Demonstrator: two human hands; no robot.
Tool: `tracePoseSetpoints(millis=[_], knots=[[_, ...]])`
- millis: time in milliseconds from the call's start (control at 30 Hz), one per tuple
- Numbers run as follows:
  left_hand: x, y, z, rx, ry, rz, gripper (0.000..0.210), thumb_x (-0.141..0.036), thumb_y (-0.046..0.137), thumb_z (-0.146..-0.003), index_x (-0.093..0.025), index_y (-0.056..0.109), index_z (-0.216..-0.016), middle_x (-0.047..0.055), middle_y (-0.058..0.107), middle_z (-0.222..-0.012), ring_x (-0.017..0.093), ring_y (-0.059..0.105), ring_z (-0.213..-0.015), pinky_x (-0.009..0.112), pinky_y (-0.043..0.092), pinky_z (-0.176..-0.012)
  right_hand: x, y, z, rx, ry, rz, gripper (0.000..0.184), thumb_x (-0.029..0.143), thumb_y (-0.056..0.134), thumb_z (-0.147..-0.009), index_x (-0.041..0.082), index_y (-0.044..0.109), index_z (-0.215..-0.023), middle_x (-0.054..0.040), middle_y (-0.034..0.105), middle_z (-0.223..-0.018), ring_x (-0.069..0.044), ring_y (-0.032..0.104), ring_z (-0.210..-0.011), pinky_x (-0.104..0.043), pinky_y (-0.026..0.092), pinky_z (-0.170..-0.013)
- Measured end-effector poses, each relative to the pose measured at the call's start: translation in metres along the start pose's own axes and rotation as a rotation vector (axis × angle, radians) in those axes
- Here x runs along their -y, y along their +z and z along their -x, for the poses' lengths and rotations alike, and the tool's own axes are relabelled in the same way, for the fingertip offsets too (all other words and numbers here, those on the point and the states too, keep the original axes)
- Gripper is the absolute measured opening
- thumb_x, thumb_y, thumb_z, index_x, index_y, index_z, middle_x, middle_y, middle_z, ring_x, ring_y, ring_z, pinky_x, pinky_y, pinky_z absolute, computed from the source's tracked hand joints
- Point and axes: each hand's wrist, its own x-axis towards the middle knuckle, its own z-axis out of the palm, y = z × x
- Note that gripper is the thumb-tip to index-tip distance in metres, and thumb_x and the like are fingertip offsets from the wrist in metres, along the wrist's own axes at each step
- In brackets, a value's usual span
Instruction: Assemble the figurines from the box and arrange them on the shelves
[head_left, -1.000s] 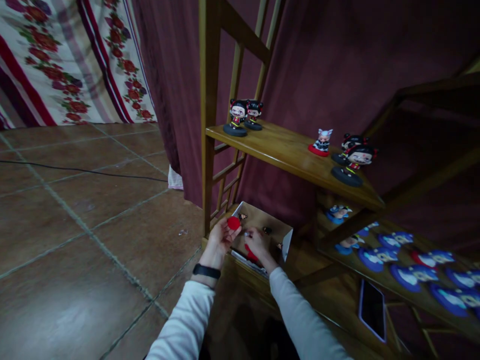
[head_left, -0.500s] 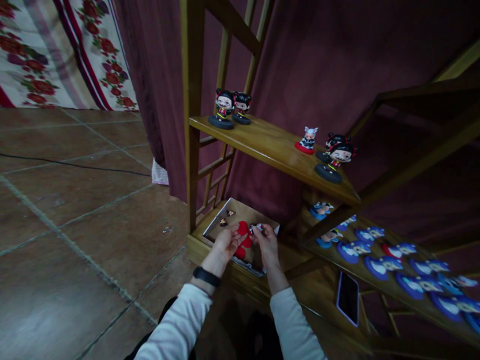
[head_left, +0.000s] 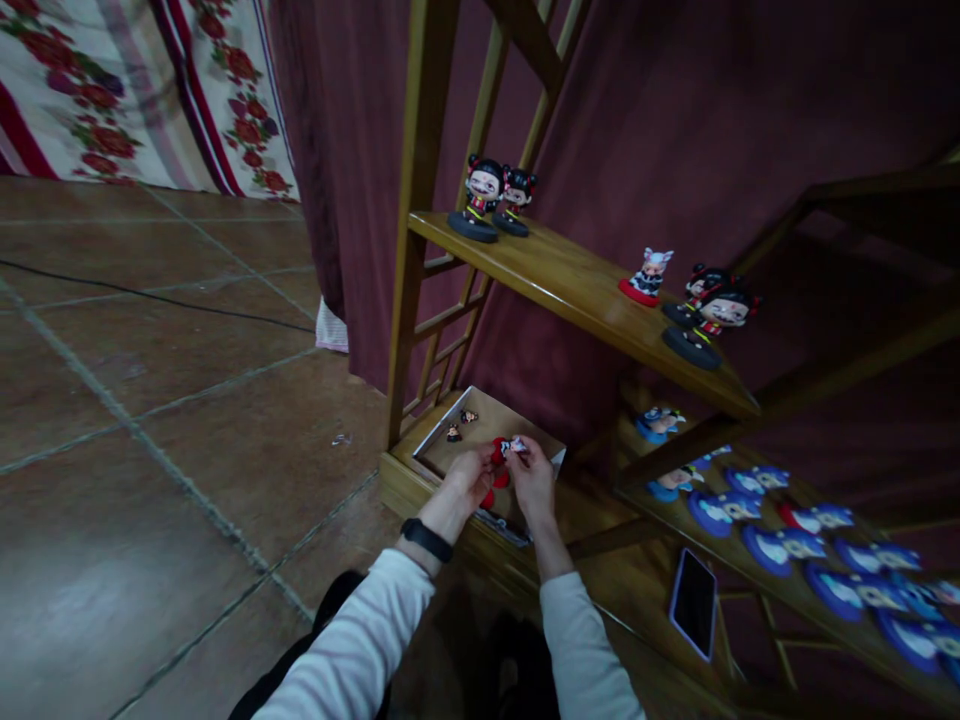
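Above a shallow cardboard box [head_left: 442, 434], my two hands meet. My left hand [head_left: 472, 474], with a dark band at the wrist, pinches a round red base [head_left: 498, 450]. In the fingers of my right hand [head_left: 531, 474] is a small white-and-black figurine [head_left: 513, 447], held against that base; whether the two are joined I cannot tell. More red bases [head_left: 489, 498] lie below in the box, partly covered by my left hand. Two small dark figurines [head_left: 454, 433] lie at the box's far left corner.
A wooden shelf [head_left: 555, 285] above carries black-haired figurines [head_left: 484, 190] and a white one [head_left: 651, 272] on a red base. To the right, a lower shelf holds several blue-based figurines [head_left: 780, 545]. A phone [head_left: 693, 604] lies nearby. A cable [head_left: 157, 295] crosses the tiled floor.
My left hand has lifted a red base from the others and brought it against the figurine in my right hand. The view has shifted slightly.
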Motion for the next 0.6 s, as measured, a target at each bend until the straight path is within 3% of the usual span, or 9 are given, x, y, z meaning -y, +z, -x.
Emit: tracePoseSetpoints(millis=[200, 400, 600], knots=[[-0.001, -0.006, 0.001, 0.022, -0.001, -0.024, 0.009, -0.003, 0.055, -0.074, -0.010, 0.061, -0.075, 0.008, 0.065, -0.068, 0.015, 0.062, -0.059, 0.031, 0.054, -0.063, 0.005, -0.003, 0.004, 0.015, -0.052, 0.073, 0.031, 0.031, 0.058, -0.072, 0.024, 0.060, -0.102, -0.0034, 0.070, -0.091, -0.018, 0.064, -0.082, -0.030, 0.050, -0.073], [-0.001, -0.011, -0.001, -0.017, -0.003, -0.026, 0.002, -0.008, 0.062, -0.073, -0.009, 0.063, -0.074, 0.009, 0.067, -0.072, 0.014, 0.064, -0.062, 0.029, 0.055, -0.064, 0.013, -0.006, 0.009, 0.038, -0.137, 0.202, 0.030, 0.031, 0.055, -0.076, 0.025, 0.060, -0.104, -0.0037, 0.069, -0.094, -0.019, 0.063, -0.084, -0.030, 0.048, -0.075], [0.001, -0.012, -0.001, -0.062, 0.023, -0.030, 0.004, -0.011, 0.064, -0.073, -0.009, 0.063, -0.070, 0.006, 0.064, -0.062, 0.011, 0.061, -0.056, 0.028, 0.056, -0.061, 0.019, -0.005, 0.013, 0.052, -0.125, 0.292, 0.028, 0.031, 0.053, -0.078, 0.025, 0.058, -0.105, -0.0034, 0.069, -0.090, -0.018, 0.062, -0.080, -0.029, 0.047, -0.072]])
